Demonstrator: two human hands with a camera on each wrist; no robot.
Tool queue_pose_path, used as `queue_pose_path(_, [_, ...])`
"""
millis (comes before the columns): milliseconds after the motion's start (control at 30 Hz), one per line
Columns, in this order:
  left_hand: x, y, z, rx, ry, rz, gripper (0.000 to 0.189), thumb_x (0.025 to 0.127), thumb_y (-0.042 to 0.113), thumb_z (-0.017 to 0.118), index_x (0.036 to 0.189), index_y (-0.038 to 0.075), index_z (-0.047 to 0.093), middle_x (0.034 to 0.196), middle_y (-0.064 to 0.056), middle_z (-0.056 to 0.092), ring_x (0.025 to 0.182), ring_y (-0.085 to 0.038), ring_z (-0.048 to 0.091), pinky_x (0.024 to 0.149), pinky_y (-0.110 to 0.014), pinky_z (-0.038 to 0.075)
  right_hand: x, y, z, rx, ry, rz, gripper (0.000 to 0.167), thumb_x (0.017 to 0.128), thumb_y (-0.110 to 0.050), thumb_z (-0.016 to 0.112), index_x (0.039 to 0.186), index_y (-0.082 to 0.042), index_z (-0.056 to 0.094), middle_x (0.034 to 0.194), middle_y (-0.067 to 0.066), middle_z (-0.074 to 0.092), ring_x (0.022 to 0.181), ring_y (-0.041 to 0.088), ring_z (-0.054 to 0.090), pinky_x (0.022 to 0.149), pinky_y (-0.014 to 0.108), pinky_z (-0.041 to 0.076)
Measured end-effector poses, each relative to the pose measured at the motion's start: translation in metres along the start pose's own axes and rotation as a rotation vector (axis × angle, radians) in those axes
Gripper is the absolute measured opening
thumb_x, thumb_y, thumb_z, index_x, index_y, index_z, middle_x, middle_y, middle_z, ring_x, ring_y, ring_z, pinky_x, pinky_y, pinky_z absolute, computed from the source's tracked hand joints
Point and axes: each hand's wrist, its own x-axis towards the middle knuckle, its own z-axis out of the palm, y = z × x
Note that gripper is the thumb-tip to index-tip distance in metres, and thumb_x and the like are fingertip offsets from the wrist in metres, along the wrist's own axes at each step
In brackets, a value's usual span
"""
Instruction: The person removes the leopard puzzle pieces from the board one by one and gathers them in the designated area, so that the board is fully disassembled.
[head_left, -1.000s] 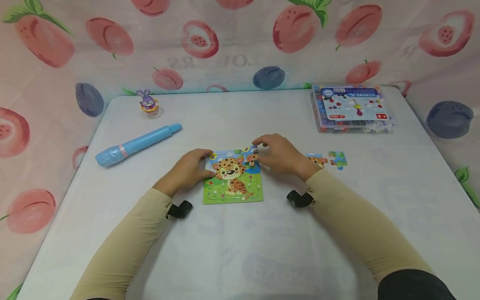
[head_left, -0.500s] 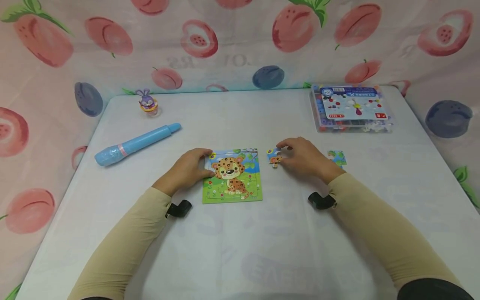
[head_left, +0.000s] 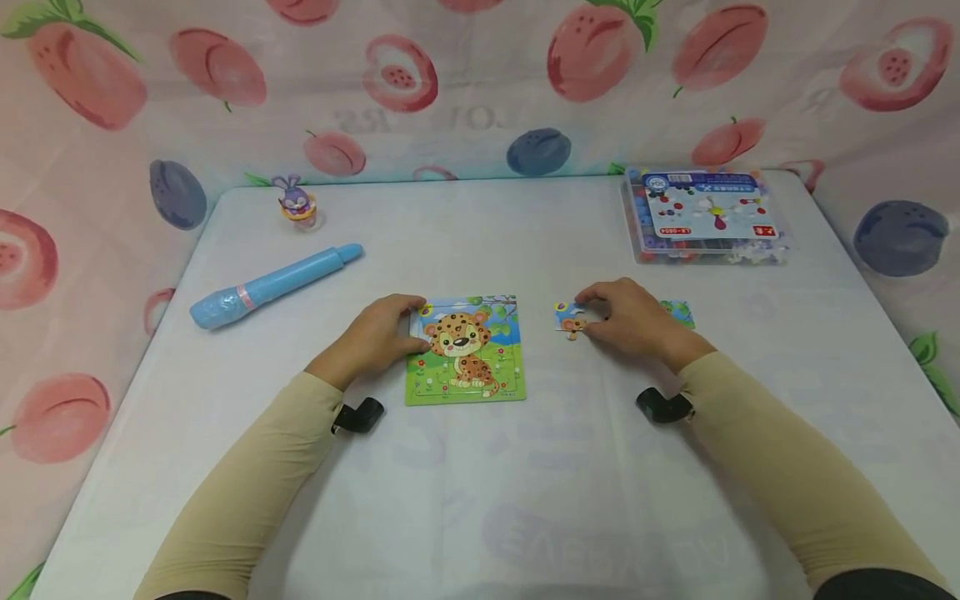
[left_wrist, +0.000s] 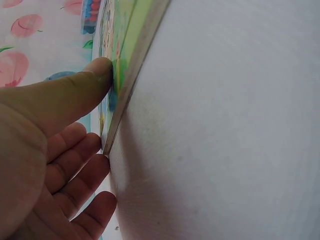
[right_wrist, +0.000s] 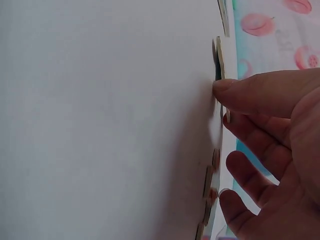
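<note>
A square jigsaw puzzle board [head_left: 468, 367] with a cartoon leopard lies flat in the middle of the table. My left hand [head_left: 372, 337] grips its left side; in the left wrist view, the thumb [left_wrist: 87, 90] presses on its face and fingertips are right at its edge. Right of the board, my right hand [head_left: 637, 321] pinches a jigsaw piece [head_left: 568, 318] with a blue, yellow and brown picture. Thumb and forefinger hold that piece, seen edge-on, in the right wrist view. A blue-green piece [head_left: 679, 312] lies behind the right hand, partly hidden.
A clear plastic box [head_left: 705, 218] of colourful parts stands at the back right. On the left lie a light-blue tube-shaped thing [head_left: 277, 285] and, further back, a small purple rabbit figure [head_left: 297, 202]. Peach-printed cloth [head_left: 465, 83] hangs behind the white table [head_left: 480, 500].
My right hand has carried its jigsaw piece from over the board's upper right corner to the table area right of it. The left hand has stayed on the board.
</note>
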Motion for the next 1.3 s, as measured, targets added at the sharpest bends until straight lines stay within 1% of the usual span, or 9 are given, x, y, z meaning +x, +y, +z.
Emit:
queue_pose_path(133, [0.000,0.000,0.000,-0.003,0.002,0.001,0.071,0.088,0.021,0.080,0.147,0.000,0.046,0.148,-0.020,0.045,0.141,-0.036,0.037,0.117,-0.049,0.027,-0.002,0.004,-0.002,0.011,-0.001,-0.018,0.042,0.093,-0.012,0.067,0.133,-0.004,0.061,0.140,0.020,0.051,0.129,0.038,0.041,0.112,0.058,0.031])
queue_pose_path(367, [0.001,-0.001,0.000,-0.004,0.002,-0.002,0.072,0.088,0.021,0.080,0.147,0.000,0.046,0.149,-0.020,0.045,0.141,-0.036,0.035,0.117,-0.048,0.027,-0.005,0.009,-0.006,0.032,0.003,-0.021,0.041,0.092,-0.011,0.068,0.132,-0.003,0.062,0.134,0.020,0.055,0.118,0.035,0.048,0.106,0.056,0.038])
queue_pose_path(467, [0.001,-0.001,0.000,-0.002,0.004,-0.004,0.072,0.088,0.020,0.080,0.147,0.000,0.046,0.149,-0.020,0.045,0.141,-0.036,0.035,0.117,-0.048,0.026,-0.005,0.010,-0.006,0.041,0.005,-0.034,0.041,0.092,-0.010,0.068,0.131,-0.002,0.062,0.133,0.020,0.057,0.117,0.034,0.049,0.106,0.056,0.038])
queue_pose_path(700, [0.000,0.000,0.001,0.007,0.005,-0.003,0.070,0.088,0.020,0.080,0.146,-0.001,0.047,0.149,-0.021,0.045,0.141,-0.037,0.036,0.117,-0.049,0.027,-0.005,0.014,-0.007,0.023,0.014,-0.058,0.040,0.091,-0.010,0.068,0.131,-0.002,0.063,0.127,0.020,0.060,0.111,0.033,0.050,0.103,0.054,0.039])
queue_pose_path(833, [0.000,0.000,0.001,0.007,0.003,-0.006,0.070,0.088,0.021,0.079,0.146,-0.001,0.046,0.149,-0.020,0.045,0.141,-0.037,0.036,0.117,-0.049,0.027,-0.004,0.015,-0.007,0.018,0.014,-0.062,0.040,0.092,-0.010,0.068,0.131,-0.001,0.063,0.128,0.020,0.060,0.112,0.034,0.050,0.104,0.055,0.038])
queue_pose_path(1100, [-0.001,0.000,0.001,0.010,0.004,-0.001,0.070,0.089,0.021,0.079,0.147,0.000,0.046,0.149,-0.020,0.045,0.141,-0.037,0.036,0.117,-0.049,0.027,-0.005,0.015,-0.007,0.022,0.012,-0.075,0.044,0.092,-0.012,0.069,0.133,0.000,0.060,0.132,0.020,0.058,0.119,0.035,0.049,0.107,0.056,0.036])
queue_pose_path(1200, [-0.001,0.000,0.001,0.013,0.004,-0.002,0.070,0.089,0.021,0.079,0.147,0.000,0.046,0.149,-0.020,0.045,0.141,-0.037,0.035,0.117,-0.049,0.027,-0.006,0.012,-0.007,0.029,0.026,-0.072,0.047,0.092,-0.014,0.069,0.136,-0.001,0.058,0.135,0.020,0.057,0.123,0.036,0.049,0.107,0.056,0.037])
queue_pose_path(1300, [0.000,0.000,0.001,0.012,0.003,-0.003,0.070,0.089,0.022,0.079,0.147,0.000,0.046,0.149,-0.020,0.045,0.141,-0.036,0.036,0.117,-0.049,0.027,-0.006,0.003,-0.006,0.045,0.043,-0.078,0.051,0.092,-0.018,0.071,0.138,-0.002,0.056,0.136,0.018,0.056,0.124,0.037,0.049,0.105,0.055,0.040])
